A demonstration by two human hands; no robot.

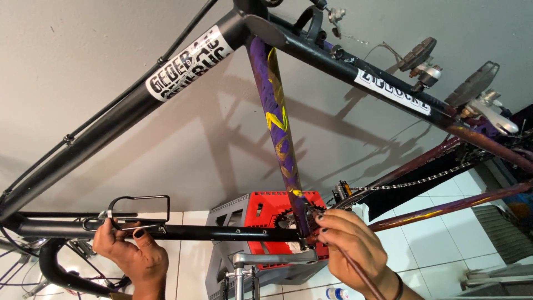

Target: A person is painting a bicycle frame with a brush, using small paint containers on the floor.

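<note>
Head view shows an upside-down bicycle frame (183, 72), black with a purple and yellow seat tube (279, 128). The left hand (132, 253) has its fingers wrapped around the black down tube (222, 232), just below the wire bottle cage (139, 211). The right hand (350, 244) pinches a thin brown rod (361, 275), fingers together, at the bottom bracket beside the silver crank arm (275, 258), with a red and grey crate (266, 214) behind.

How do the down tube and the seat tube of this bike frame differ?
The down tube is plain black and lies level; the seat tube is purple with yellow marks and stands steeply. The left hand grips the down tube beside a wire cage; the right hand sits at the seat tube's lower end. Both meet near the crank.
</note>
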